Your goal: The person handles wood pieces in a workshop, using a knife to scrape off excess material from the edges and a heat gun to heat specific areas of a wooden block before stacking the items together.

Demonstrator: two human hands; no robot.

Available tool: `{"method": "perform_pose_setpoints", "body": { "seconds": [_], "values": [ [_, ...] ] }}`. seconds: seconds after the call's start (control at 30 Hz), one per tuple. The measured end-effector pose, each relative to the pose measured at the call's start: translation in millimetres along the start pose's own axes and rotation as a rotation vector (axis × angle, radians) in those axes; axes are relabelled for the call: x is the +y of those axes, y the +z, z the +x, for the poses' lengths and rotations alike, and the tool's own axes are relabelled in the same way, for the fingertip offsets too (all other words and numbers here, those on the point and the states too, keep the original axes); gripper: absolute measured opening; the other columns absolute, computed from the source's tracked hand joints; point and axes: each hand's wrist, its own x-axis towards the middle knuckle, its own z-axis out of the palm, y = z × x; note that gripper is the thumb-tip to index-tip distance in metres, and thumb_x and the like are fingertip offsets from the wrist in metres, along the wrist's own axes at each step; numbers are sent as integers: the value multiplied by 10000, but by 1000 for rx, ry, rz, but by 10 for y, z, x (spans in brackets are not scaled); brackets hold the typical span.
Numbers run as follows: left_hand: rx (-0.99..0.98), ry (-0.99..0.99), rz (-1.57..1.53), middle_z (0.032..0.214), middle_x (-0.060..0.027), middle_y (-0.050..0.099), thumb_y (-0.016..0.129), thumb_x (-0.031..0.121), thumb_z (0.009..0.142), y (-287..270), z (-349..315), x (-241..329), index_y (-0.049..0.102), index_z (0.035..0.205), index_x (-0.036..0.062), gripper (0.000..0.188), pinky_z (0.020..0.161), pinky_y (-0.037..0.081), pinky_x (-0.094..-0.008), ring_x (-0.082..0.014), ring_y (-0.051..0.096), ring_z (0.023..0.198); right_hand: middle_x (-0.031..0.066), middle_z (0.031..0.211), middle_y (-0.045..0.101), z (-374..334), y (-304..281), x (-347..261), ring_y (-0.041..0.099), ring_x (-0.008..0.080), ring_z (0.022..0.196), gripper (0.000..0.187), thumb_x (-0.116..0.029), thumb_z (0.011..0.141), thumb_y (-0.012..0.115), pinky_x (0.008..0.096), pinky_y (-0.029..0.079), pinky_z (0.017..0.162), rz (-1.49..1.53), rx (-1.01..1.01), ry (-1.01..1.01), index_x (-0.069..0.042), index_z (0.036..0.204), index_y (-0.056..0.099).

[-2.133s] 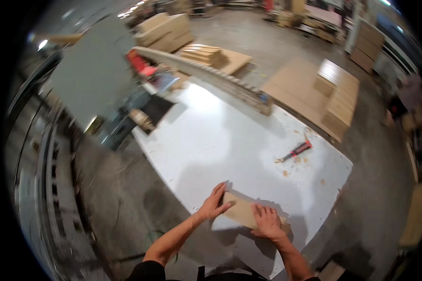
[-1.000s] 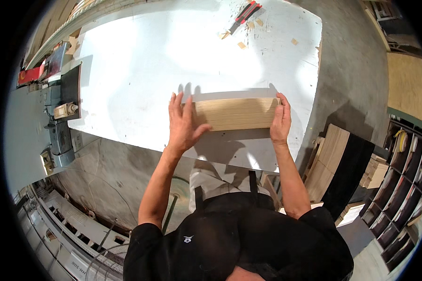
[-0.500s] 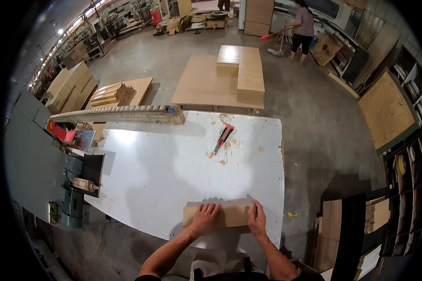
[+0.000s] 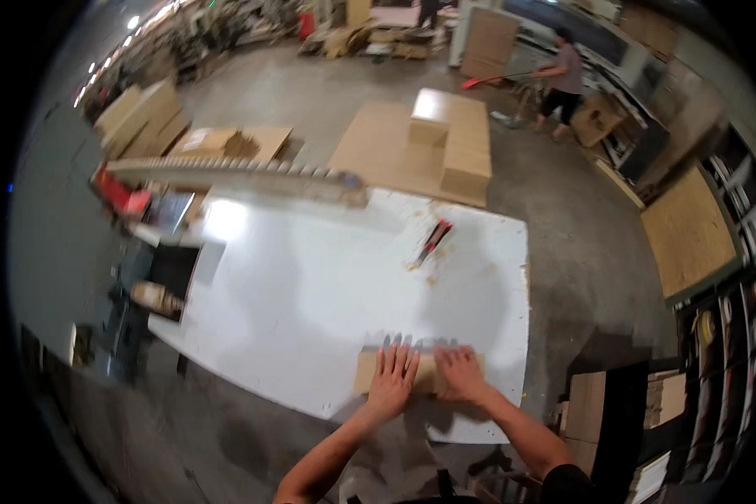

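The left hand (image 4: 392, 380) lies flat with fingers spread on a pale wooden block (image 4: 365, 370) at the white table's (image 4: 336, 286) near edge, toward its near right corner. Beside it, the right hand (image 4: 459, 374) rests on the block's right part, fingers outstretched — both hands press from above rather than wrap around it. A red-and-black tool (image 4: 433, 241) lies toward the table's far right corner — slightly blurred.

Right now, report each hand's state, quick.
Left hand: open, fingers extended, laid on the tan wooden piece.
Right hand: open, laid on the same piece, nearer its right end.
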Motion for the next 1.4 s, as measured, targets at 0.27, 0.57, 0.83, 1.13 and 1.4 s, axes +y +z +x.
{"method": "perform_pose_setpoints", "body": {
  "seconds": [0.27,0.57,0.83,1.13,1.4],
  "values": [
    [361,-1113,-939,983,-149,674,669,178,846,448,-2079,126,639,1120,22,317,755,521,-369,-297,642,842,210,1129,554,18,-97,11,515,404,1056,898,-338,550,850,483,405,912,83,126,-81,-2,1280,450],
    [-53,-2145,-1650,1102,-160,660,610,361,893,3897,-4245,1160,615,1181,16,449,876,482,-391,-289,615,1019,170,1332,354,-25,-123,327,387,305,1245,972,-55,598,725,432,301,1072,141,-48,94,-22,1437,236],
    [-211,-2237,-1612,1189,-165,631,771,327,736,4839,-4286,658,564,1223,-43,646,912,486,-431,-320,592,1090,157,1436,348,-469,-481,797,365,313,1300,1115,-555,663,761,451,292,1094,379,-178,710,-38,1479,205],
    [241,-1253,9,1344,-205,432,621,76,795,4294,-2621,-2512,440,1350,9,588,1094,295,-511,-402,400,1254,93,1278,381,-950,-478,1503,373,274,1136,955,-649,628,713,424,328,966,828,-262,1189,-67,1286,338],
    [-64,-1289,-268,1240,-170,529,597,160,828,4303,-2437,-3059,439,1329,73,532,944,449,-469,-330,541,1123,201,1383,339,-328,-118,275,403,299,1232,1082,-101,551,722,427,317,1054,210,-11,466,-14,1477,170]
  ]
}}
